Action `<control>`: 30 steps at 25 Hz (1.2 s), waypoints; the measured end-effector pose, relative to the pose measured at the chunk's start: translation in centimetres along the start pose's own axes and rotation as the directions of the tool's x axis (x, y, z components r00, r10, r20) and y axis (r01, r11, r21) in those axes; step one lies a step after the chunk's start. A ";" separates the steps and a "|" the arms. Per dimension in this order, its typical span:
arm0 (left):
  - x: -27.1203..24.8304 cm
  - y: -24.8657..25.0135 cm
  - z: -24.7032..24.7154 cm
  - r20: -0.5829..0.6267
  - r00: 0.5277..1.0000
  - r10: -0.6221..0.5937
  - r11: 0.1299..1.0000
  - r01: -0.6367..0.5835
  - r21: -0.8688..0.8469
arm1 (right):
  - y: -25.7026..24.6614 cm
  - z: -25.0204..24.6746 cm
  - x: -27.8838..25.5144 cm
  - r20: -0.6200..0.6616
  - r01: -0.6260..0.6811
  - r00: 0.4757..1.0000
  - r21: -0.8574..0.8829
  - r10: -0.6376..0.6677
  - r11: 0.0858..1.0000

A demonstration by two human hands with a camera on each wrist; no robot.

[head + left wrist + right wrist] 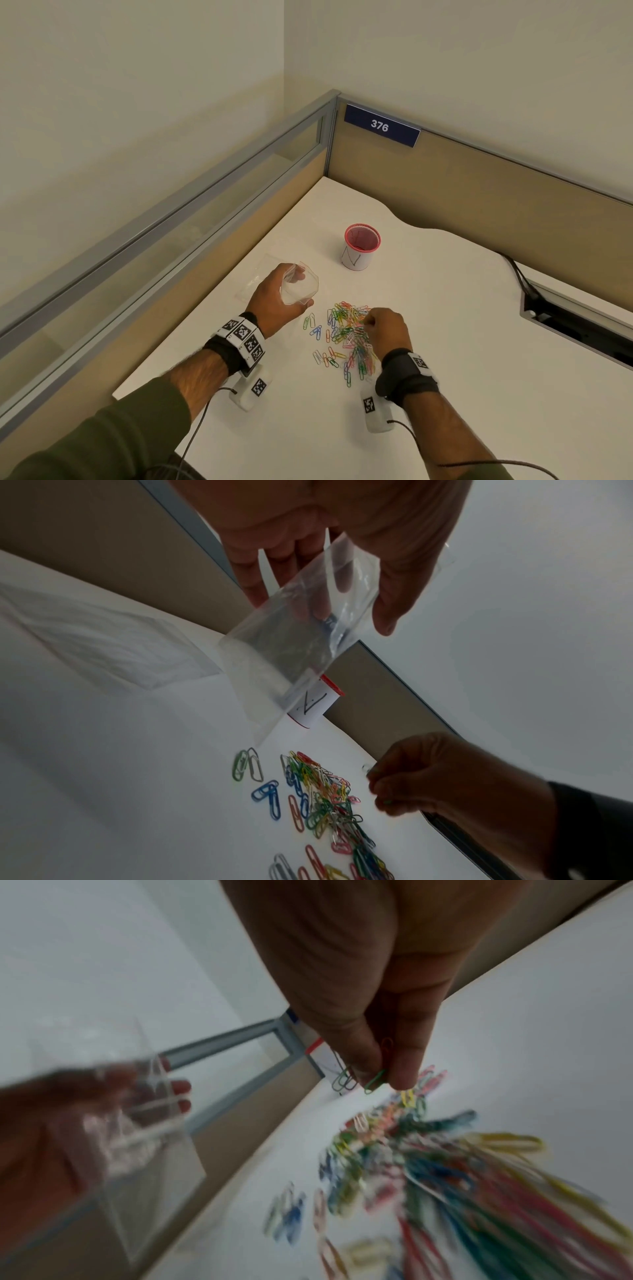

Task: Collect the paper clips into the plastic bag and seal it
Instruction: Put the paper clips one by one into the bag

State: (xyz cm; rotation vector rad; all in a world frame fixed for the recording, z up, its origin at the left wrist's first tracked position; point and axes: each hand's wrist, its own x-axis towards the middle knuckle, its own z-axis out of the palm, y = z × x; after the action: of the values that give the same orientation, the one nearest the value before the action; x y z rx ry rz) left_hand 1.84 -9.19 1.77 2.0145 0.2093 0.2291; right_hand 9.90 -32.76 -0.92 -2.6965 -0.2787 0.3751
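Head view, desk: White desk (445,308) in a cubicle corner; tan partition with a blue sign (382,125) reading 376.
Head view, our left hand: our left hand (274,298) grips a clear plastic bag (301,284), lifted off the desk, left of the clips.
Head view, clips: colourful paper clips (346,335) lie heaped between our hands; our right hand (387,329) sits at the heap's right edge, fingers curled.
Head view, cup: a red-rimmed cup (359,251) stands beyond the heap, apart from it.
Left wrist view: thumb and fingers pinch the bag (308,631), which hangs above the clips (322,796); the right hand (445,775) is just beside the heap.
Right wrist view: our right fingertips (404,1074) pinch a few clips, one green clip (375,1081) clearly showing, just above the blurred heap (411,1150).
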 end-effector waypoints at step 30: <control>0.1 0.3 -0.4 0.008 1.000 -0.013 1.000 0.013 -0.017 | -0.6 -5.6 0.7 0.008 0.009 1.000 0.025 -0.009 1.000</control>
State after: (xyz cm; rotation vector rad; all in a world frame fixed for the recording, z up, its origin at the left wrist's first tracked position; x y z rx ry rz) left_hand 1.82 -8.92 2.22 1.9967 0.2147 0.2143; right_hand 12.16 -34.05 4.12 -2.6693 -0.2872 0.3850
